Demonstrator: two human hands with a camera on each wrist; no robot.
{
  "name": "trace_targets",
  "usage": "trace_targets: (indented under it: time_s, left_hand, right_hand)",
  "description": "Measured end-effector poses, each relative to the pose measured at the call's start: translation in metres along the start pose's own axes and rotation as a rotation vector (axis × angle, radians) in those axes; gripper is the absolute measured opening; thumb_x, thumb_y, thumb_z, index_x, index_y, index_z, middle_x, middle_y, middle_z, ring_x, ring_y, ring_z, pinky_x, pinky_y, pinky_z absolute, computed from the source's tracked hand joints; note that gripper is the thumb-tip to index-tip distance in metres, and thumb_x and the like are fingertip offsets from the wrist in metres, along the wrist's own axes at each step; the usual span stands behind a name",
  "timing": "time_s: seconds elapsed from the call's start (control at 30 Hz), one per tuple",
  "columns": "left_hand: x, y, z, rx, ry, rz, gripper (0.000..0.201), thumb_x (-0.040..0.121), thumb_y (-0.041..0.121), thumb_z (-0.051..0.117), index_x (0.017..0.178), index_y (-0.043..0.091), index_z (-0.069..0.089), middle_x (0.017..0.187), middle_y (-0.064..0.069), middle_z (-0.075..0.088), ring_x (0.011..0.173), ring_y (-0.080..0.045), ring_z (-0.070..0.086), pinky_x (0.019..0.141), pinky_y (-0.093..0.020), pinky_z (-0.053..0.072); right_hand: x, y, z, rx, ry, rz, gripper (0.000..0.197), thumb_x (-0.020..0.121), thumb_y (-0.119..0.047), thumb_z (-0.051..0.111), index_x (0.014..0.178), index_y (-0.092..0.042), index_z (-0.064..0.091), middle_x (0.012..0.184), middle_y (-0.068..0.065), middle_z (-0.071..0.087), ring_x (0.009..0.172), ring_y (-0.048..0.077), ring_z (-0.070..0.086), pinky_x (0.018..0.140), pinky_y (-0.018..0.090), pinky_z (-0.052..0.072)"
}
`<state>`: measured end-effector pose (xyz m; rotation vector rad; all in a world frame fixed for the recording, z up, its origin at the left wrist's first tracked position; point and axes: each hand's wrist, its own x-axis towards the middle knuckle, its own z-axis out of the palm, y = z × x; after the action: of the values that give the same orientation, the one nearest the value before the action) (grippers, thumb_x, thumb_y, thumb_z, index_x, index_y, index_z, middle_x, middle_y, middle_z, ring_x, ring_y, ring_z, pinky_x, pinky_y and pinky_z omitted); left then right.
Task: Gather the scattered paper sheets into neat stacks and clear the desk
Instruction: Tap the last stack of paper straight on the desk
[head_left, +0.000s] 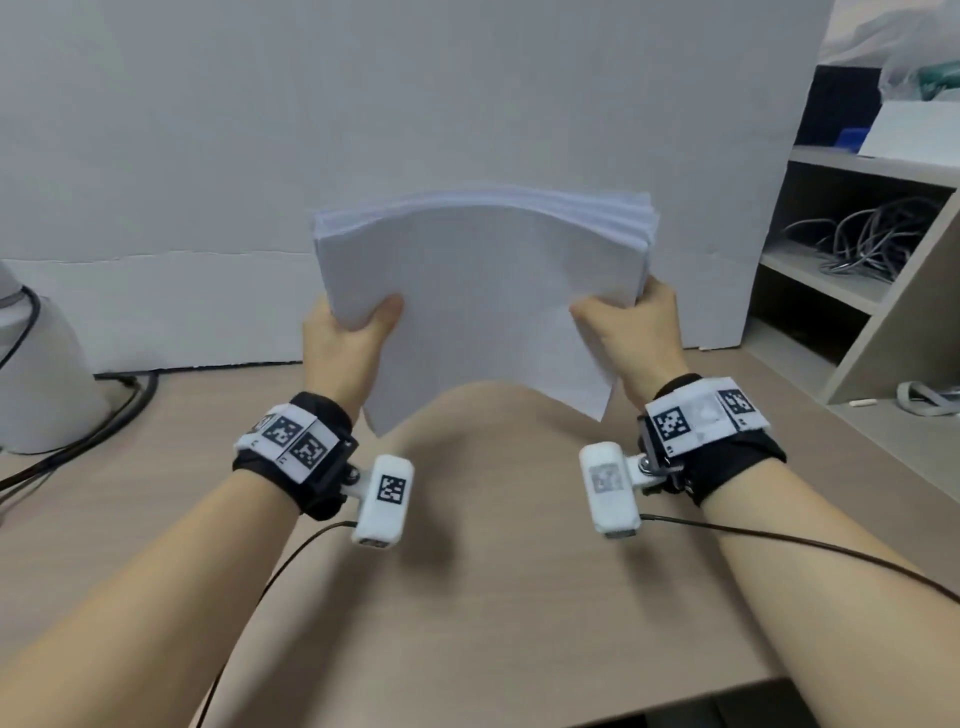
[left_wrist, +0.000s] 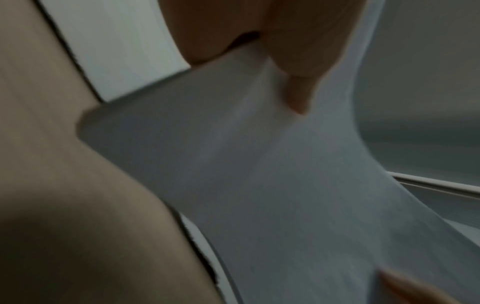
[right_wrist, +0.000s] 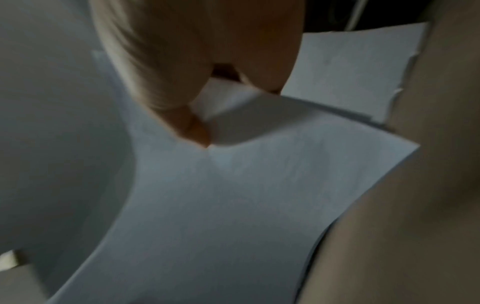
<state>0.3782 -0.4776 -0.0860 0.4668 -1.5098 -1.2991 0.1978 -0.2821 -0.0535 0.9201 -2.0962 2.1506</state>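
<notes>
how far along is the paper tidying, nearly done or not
Gathering looks done: no loose sheets show on the desk. In hand: left hand and right hand grip one paper stack held in the air, bowed, top edges fanned. Left: squaring the edges and setting it down.

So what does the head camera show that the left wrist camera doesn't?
Only the head view shows the whole scene: both hands, left hand and right hand, gripping the paper stack at its two sides, lifted off the wooden desk, plus the shelf with tangled cables on the right.

Only the left wrist view shows the grip close up: the left thumb pressed onto the curved top sheet.

Both show the paper stack, the desk surface, the left hand and the white board behind.
</notes>
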Motion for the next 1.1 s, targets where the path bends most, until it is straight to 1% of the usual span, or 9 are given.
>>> trace_targets:
  time_s: [0.2, 0.33, 0.47, 0.6, 0.67, 0.77, 0.9, 0.97, 1.1]
  left_hand:
    - [-0.004, -0.016, -0.025, 0.012, -0.144, -0.108, 0.084, 0.059, 0.044, 0.09, 0.131, 0.016, 0.056, 0.116, -0.005, 0.071, 0.099, -0.013, 0.071, 0.076, -0.022, 0.055]
    - [0.0, -0.01, -0.015, -0.031, -0.128, -0.152, 0.069, 0.067, 0.03, 0.092, 0.127, 0.013, 0.061, 0.115, -0.003, 0.074, 0.103, -0.018, 0.073, 0.082, -0.031, 0.059]
    - [0.006, -0.012, -0.023, 0.012, -0.217, -0.195, 0.046, 0.08, 0.012, 0.084, 0.123, 0.01, 0.067, 0.112, -0.004, 0.076, 0.102, -0.023, 0.073, 0.082, -0.033, 0.059]
    - [0.011, -0.013, -0.026, 0.032, -0.251, -0.201, 0.041, 0.082, 0.008, 0.081, 0.121, 0.009, 0.068, 0.111, -0.005, 0.076, 0.101, -0.024, 0.074, 0.085, -0.035, 0.059]
    - [0.012, -0.012, -0.025, 0.029, -0.258, -0.204, 0.041, 0.082, 0.006, 0.08, 0.122, 0.007, 0.068, 0.111, -0.007, 0.076, 0.1, -0.024, 0.074, 0.085, -0.034, 0.06]
    - [0.012, -0.011, -0.025, 0.036, -0.262, -0.2, 0.042, 0.082, 0.004, 0.079, 0.122, 0.004, 0.067, 0.11, -0.009, 0.076, 0.098, -0.023, 0.074, 0.082, -0.032, 0.059]
    - [0.011, -0.011, -0.026, 0.02, -0.265, -0.187, 0.043, 0.081, 0.001, 0.078, 0.122, 0.003, 0.067, 0.109, -0.009, 0.076, 0.097, -0.022, 0.074, 0.081, -0.03, 0.059]
    - [0.012, -0.012, -0.025, 0.005, -0.251, -0.183, 0.043, 0.081, 0.001, 0.079, 0.123, 0.003, 0.066, 0.11, -0.009, 0.076, 0.097, -0.022, 0.074, 0.081, -0.03, 0.059]
    - [0.014, -0.006, -0.023, 0.002, -0.214, -0.162, 0.04, 0.081, -0.001, 0.079, 0.119, 0.002, 0.067, 0.105, -0.007, 0.077, 0.091, -0.017, 0.074, 0.078, -0.028, 0.057]
  right_hand:
    - [-0.015, 0.04, -0.02, 0.093, -0.098, 0.089, 0.067, 0.079, 0.009, 0.07, 0.137, -0.01, 0.044, 0.107, 0.004, 0.068, 0.087, 0.006, 0.069, 0.072, 0.023, 0.055]
    - [0.001, 0.037, -0.012, 0.092, -0.019, 0.143, 0.092, 0.069, -0.019, 0.076, 0.147, -0.026, 0.028, 0.128, 0.007, 0.059, 0.112, 0.02, 0.063, 0.097, 0.041, 0.054]
    - [0.005, 0.036, -0.019, -0.024, -0.082, 0.172, 0.102, 0.074, -0.017, 0.076, 0.154, -0.027, 0.013, 0.128, 0.007, 0.055, 0.111, 0.021, 0.061, 0.098, 0.037, 0.051]
    - [-0.002, 0.001, -0.014, -0.554, 0.117, -0.189, 0.116, 0.067, -0.033, 0.076, 0.156, -0.026, 0.003, 0.154, 0.008, 0.022, 0.143, 0.031, 0.02, 0.118, 0.039, 0.017]
    - [-0.004, -0.029, 0.004, -0.878, 0.0, -0.489, 0.11, 0.065, -0.044, 0.075, 0.155, -0.027, 0.013, 0.156, 0.011, 0.018, 0.145, 0.034, 0.014, 0.12, 0.047, 0.012]
    - [0.005, -0.061, 0.044, -1.18, -0.325, -0.583, 0.11, 0.063, -0.051, 0.077, 0.154, -0.027, 0.02, 0.157, 0.012, 0.021, 0.146, 0.035, 0.013, 0.12, 0.055, 0.007]
    - [0.026, -0.073, 0.082, -1.331, -0.675, -0.419, 0.088, 0.068, -0.041, 0.08, 0.144, -0.024, 0.039, 0.134, 0.004, 0.053, 0.126, 0.029, 0.049, 0.11, 0.051, 0.035]
    - [0.032, -0.074, 0.088, -1.315, -0.805, -0.325, 0.052, 0.072, -0.03, 0.08, 0.118, -0.018, 0.057, 0.101, 0.001, 0.063, 0.098, 0.027, 0.063, 0.085, 0.037, 0.052]
    - [0.039, -0.068, 0.091, -1.291, -0.811, -0.351, 0.033, 0.076, -0.02, 0.076, 0.067, -0.016, 0.044, 0.065, 0.001, 0.047, 0.065, 0.026, 0.05, 0.056, 0.027, 0.039]
